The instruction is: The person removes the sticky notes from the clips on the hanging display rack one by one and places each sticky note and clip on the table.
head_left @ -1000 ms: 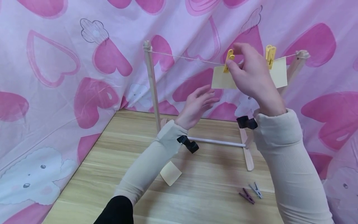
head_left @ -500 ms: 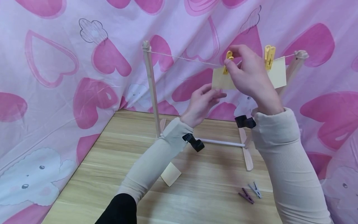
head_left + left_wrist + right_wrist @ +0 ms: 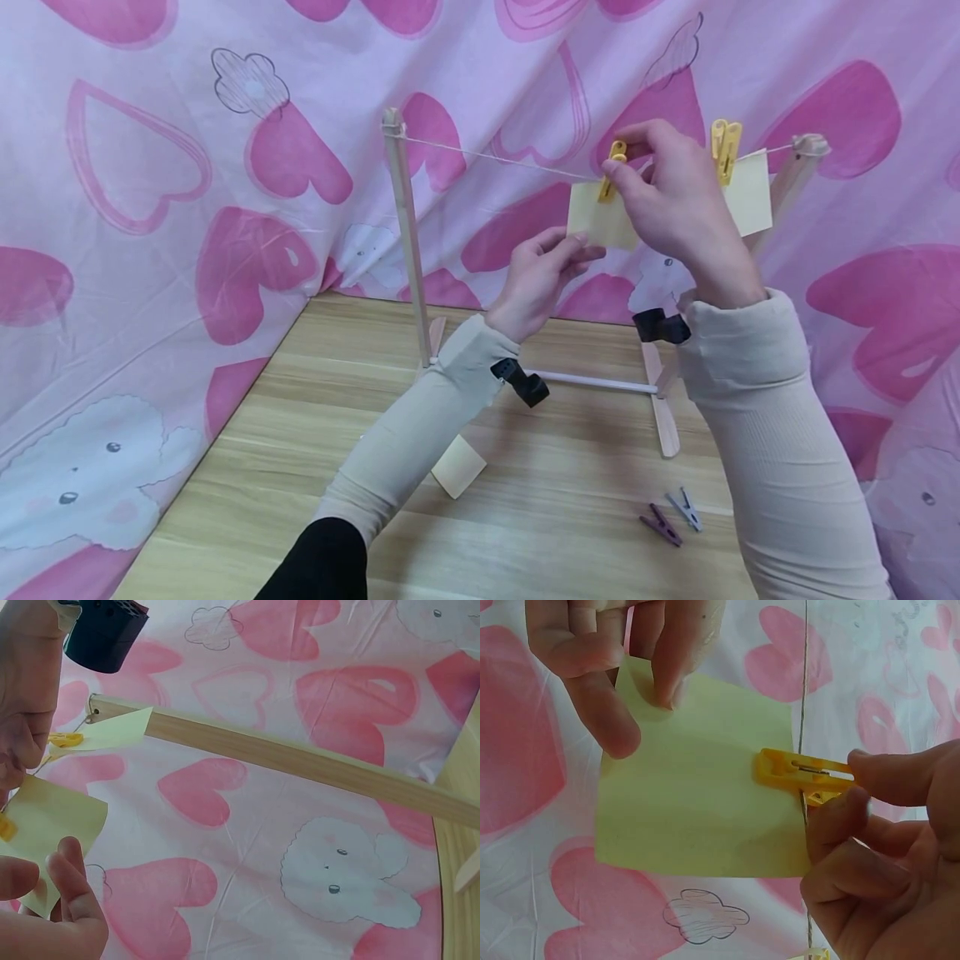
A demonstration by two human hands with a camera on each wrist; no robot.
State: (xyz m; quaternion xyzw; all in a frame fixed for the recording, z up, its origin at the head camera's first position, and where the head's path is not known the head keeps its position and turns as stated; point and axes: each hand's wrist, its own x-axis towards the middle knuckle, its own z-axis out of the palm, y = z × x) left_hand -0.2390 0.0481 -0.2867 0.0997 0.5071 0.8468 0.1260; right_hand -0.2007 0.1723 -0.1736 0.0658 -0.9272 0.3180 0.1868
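A yellow paper square [image 3: 588, 212] hangs at the string [image 3: 495, 156], with a yellow clothespin [image 3: 776, 769] over its upper edge. My right hand [image 3: 678, 196] pinches the handles of that clothespin between thumb and fingers. From below left, my left hand [image 3: 534, 279] pinches the paper near its lower left corner; in the right wrist view its thumb and fingertips lie on either side of the sheet. Further right along the string, a second yellow clothespin [image 3: 725, 150] holds another pale yellow paper [image 3: 750, 196], partly hidden behind my right hand.
Two wooden posts, the left post [image 3: 406, 225] and right post [image 3: 789, 187], carry the string; a white rod [image 3: 592, 381] joins their feet. On the wooden table [image 3: 285, 483] lie another paper square [image 3: 459, 467], a purple clothespin [image 3: 662, 526] and a grey-blue clothespin [image 3: 686, 509]. Pink heart-patterned cloth [image 3: 277, 275] stands behind.
My left hand has moved right from beside the paper and now pinches its lower corner. The right hand stays at the clothespin, which sits slightly lower, its handles closer together in view.
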